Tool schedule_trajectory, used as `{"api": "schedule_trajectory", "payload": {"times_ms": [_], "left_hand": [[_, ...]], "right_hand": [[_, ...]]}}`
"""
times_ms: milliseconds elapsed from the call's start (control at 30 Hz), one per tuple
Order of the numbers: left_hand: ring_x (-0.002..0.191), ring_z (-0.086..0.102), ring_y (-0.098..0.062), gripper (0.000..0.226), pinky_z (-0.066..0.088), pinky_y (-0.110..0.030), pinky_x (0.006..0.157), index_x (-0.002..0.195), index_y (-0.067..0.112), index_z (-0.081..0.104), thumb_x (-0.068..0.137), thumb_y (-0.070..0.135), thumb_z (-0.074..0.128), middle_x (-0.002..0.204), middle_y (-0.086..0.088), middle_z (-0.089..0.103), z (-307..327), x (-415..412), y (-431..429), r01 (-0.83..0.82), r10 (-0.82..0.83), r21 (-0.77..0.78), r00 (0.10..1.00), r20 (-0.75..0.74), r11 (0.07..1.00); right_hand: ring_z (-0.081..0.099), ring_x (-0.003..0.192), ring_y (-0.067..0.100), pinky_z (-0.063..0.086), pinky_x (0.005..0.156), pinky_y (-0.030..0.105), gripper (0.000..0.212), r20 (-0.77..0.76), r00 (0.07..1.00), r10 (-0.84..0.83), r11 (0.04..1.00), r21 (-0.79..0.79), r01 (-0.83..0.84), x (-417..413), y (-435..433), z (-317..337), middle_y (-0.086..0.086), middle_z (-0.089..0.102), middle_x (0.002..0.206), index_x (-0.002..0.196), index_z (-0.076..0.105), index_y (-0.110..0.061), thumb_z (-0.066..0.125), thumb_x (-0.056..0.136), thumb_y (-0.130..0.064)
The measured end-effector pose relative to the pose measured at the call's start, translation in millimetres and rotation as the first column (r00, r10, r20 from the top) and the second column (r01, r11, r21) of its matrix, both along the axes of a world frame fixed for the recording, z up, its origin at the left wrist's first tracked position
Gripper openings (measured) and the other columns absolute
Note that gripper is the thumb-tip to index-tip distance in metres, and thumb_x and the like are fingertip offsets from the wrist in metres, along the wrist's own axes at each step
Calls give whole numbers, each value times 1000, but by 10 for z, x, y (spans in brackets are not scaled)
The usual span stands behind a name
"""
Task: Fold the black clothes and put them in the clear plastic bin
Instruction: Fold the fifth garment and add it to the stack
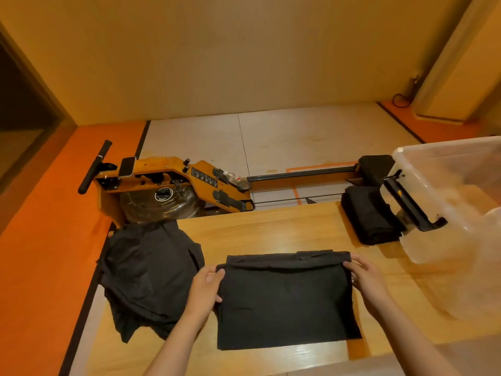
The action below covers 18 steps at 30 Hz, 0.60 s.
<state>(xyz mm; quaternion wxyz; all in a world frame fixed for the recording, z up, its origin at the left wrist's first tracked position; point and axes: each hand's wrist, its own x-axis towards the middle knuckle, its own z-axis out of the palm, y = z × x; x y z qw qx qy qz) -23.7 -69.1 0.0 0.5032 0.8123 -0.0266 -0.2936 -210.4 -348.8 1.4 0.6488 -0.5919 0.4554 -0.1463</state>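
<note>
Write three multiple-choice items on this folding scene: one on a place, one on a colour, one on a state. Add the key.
1. Where is the folded black stack relative to the clear bin?
A. inside it
B. on the table beside it
C. under it

2. What colour is the table top?
A. white
B. grey
C. light wood

3. How is the black garment in the middle held?
A. the left hand and the right hand each grip an upper corner
B. by one hand only
C. untouched

Key: 1 B, the stack rests on the table just left of the bin's wall; 2 C, pale wood grain shows; 3 A, fingers of both hands curl round the corners.
</note>
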Motion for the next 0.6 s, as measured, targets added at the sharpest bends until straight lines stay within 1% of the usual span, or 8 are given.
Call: {"api": "schedule_trajectory", "payload": {"times_ms": [67,167,233,300,400,467,533,600], "left_hand": [[65,61,-12,24,45,-20,52,112,11,55,99,31,52,105,0,66,-150,159,-121,123,-111,83,985,-132,989],[84,63,-10,26,45,-17,52,114,15,55,93,26,64,101,4,63,-271,232,-196,177,-161,94,974,-158,980],[86,62,-8,23,46,-12,53,107,16,58,88,19,70,100,4,64,-262,232,-213,187,-178,54,975,-133,981],[87,63,-7,21,47,-12,61,102,17,60,85,16,73,99,5,65,-270,178,-193,263,-259,27,960,-105,964],[68,55,-5,18,42,-14,67,92,12,58,83,10,74,78,3,58,-318,5,-148,369,-369,-13,926,-73,929],[67,57,-5,16,44,-13,67,92,11,62,82,7,74,79,-1,60,-351,-64,-140,292,-292,-3,954,-67,956],[79,62,-6,15,46,-11,69,93,13,64,82,10,74,88,-3,65,-349,-79,-145,209,-207,30,977,-59,977],[88,60,-12,17,43,-11,69,94,16,62,83,16,75,91,2,62,-357,-113,-158,233,-234,110,972,-7,966]], "right_hand": [[62,88,23,47,66,30,15,-103,995,-9,1000,9,10,153,-41,-233,12,65,103,105,63,-7,51,96,-5],[62,89,24,48,69,32,11,-203,978,-47,999,16,52,223,-79,-494,14,66,105,101,64,-8,57,93,-6],[62,90,23,49,69,32,13,-226,972,-70,997,13,75,232,-97,-517,12,66,103,102,63,-8,63,90,-11],[63,86,21,47,63,29,17,-234,971,-52,998,13,57,242,-90,-478,9,66,97,102,62,-7,68,87,-13],[64,83,23,46,61,28,20,-237,971,-24,1000,0,25,272,-86,-436,11,68,92,99,63,-4,71,86,-16],[66,84,26,52,65,34,19,-259,966,-8,1000,-20,3,313,-113,-455,12,70,89,95,65,-3,72,85,-18],[67,84,28,55,74,42,19,-284,959,-6,1000,-25,-1,365,-154,-470,14,71,87,89,66,-2,73,84,-18],[67,82,31,54,77,44,16,-297,955,-5,999,-32,-4,409,-183,-468,16,70,84,82,65,-2,73,84,-16]]}}
